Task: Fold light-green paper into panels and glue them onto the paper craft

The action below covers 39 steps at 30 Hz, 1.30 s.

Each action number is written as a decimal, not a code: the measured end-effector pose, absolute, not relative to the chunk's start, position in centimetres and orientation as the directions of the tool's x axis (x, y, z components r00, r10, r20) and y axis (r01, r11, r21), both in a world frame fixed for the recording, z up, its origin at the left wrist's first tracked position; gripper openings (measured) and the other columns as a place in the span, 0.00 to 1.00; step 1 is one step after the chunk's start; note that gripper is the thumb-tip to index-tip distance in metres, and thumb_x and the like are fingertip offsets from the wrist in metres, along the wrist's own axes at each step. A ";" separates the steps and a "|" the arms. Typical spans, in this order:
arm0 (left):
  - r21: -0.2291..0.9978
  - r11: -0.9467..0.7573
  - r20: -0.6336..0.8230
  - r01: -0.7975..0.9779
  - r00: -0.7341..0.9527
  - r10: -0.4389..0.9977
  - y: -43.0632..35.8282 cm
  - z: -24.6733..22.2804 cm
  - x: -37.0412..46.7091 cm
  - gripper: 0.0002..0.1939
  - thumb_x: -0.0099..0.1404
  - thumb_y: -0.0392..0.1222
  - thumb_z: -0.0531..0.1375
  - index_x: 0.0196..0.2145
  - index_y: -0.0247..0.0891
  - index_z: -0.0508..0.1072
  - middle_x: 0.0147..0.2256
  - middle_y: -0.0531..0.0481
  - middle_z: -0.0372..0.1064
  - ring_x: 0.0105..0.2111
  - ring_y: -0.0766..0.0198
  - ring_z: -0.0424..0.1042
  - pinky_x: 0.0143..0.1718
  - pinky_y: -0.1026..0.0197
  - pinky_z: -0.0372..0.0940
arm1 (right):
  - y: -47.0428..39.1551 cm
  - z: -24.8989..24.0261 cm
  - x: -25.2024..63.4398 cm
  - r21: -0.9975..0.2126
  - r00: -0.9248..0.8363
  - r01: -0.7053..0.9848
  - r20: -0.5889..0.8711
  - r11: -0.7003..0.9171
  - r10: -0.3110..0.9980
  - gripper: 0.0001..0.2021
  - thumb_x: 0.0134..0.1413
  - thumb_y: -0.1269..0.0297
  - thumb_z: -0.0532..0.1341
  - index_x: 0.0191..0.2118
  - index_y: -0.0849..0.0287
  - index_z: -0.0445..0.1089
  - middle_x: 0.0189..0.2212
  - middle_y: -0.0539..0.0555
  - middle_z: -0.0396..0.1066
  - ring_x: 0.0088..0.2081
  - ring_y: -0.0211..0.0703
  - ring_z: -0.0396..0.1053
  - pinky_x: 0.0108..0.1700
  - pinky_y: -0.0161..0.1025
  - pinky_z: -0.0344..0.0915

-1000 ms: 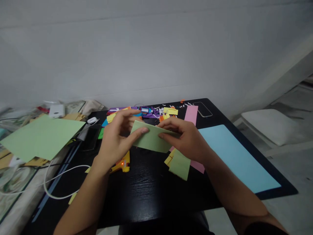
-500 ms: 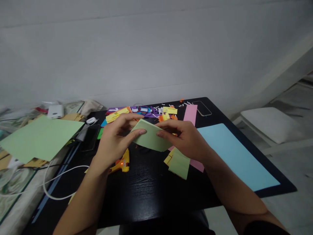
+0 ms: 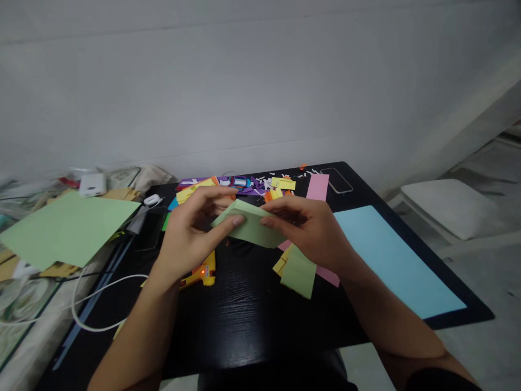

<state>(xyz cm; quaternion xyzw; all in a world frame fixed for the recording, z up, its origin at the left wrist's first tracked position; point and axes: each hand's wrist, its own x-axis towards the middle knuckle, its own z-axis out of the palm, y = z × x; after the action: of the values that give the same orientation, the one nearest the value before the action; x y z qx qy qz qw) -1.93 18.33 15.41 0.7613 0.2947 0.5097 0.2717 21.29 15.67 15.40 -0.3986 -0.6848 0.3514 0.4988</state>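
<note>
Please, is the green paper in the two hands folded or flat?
Folded: the green paper, held by the left hand and right hand, shows a peaked crease at its top, with one part slanting down leftward.

Bare left hand (image 3: 185,225) at left end of the folded pale green rectangular paper (image 3: 254,225), thumb (image 3: 222,229) pressed on its near face, index finger reaching past behind, other fingers curled, partly hidden. Bare right hand (image 3: 319,228) at the paper's right end, thumb (image 3: 280,225) on near face, index along its top edge, rest tucked behind. Thumb tips point at each other across the paper, apart. Left forearm (image 3: 148,315) slants up from lower left of it; right forearm (image 3: 380,301) from lower right, black sleeve (image 3: 439,379) well below.
</note>
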 end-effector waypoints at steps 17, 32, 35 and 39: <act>0.388 -0.861 0.839 0.330 0.261 0.478 18.3 15.9 -2.3 0.14 0.66 0.33 0.71 0.46 0.51 0.83 0.38 0.55 0.83 0.38 0.62 0.80 0.41 0.55 0.76 | 16.5 15.8 23.2 -0.879 -0.283 0.142 0.405 0.455 0.870 0.16 0.56 0.59 0.76 0.49 0.51 0.80 0.43 0.51 0.83 0.48 0.45 0.82 0.53 0.42 0.79; 0.476 -0.834 0.857 0.280 0.063 0.511 18.5 15.6 -2.3 0.12 0.66 0.33 0.70 0.41 0.53 0.83 0.36 0.57 0.82 0.37 0.63 0.80 0.40 0.52 0.76 | 15.6 16.0 22.8 -0.704 -0.094 0.264 0.662 0.659 0.744 0.12 0.60 0.67 0.73 0.47 0.42 0.84 0.40 0.47 0.85 0.39 0.44 0.82 0.43 0.42 0.80; 0.500 -0.829 0.837 0.251 0.107 0.537 18.6 15.6 -2.5 0.08 0.68 0.36 0.70 0.40 0.51 0.83 0.36 0.55 0.82 0.37 0.62 0.81 0.40 0.51 0.77 | 15.5 16.0 22.6 -0.719 -0.078 0.256 0.651 0.647 0.755 0.12 0.59 0.67 0.73 0.46 0.41 0.84 0.40 0.46 0.85 0.40 0.45 0.82 0.44 0.43 0.80; 0.493 -0.833 0.815 0.251 0.204 0.543 18.6 15.5 -2.6 0.09 0.66 0.37 0.72 0.42 0.53 0.83 0.36 0.55 0.83 0.37 0.61 0.82 0.38 0.51 0.78 | 15.5 16.0 22.3 -0.733 -0.100 0.214 0.641 0.646 0.761 0.11 0.59 0.67 0.73 0.45 0.43 0.84 0.40 0.47 0.85 0.40 0.44 0.82 0.45 0.43 0.80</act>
<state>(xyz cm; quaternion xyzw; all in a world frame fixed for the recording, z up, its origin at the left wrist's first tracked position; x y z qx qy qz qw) -2.61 18.61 15.48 0.7653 0.2595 0.5752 0.1269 22.30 15.47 15.96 -0.3470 -0.7023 0.2380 0.5742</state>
